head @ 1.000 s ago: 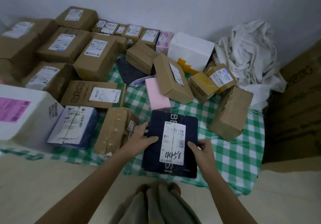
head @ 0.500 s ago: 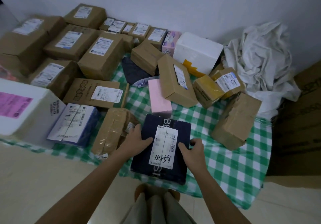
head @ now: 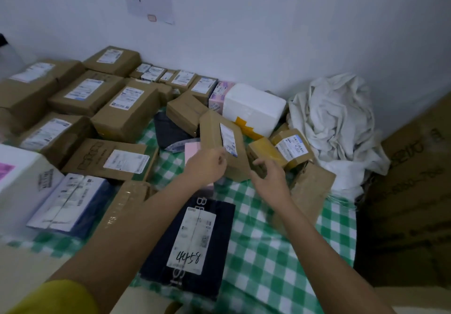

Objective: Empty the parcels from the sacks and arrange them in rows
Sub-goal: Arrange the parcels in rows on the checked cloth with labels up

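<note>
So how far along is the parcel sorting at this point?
Done: brown boxes stand in rows at the left, and the dark parcel marked 4458 lies flat on the checked cloth, no hand on it. In hand: nothing; the left hand and right hand reach toward the tilted brown box. Left: the jumble around the white foam box, beside the crumpled sack.

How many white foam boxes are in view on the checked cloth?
2. One white foam box sits at the back near the wall, beside the crumpled sack; another with a pink label sits at the far left edge. Others may be hidden.
</note>
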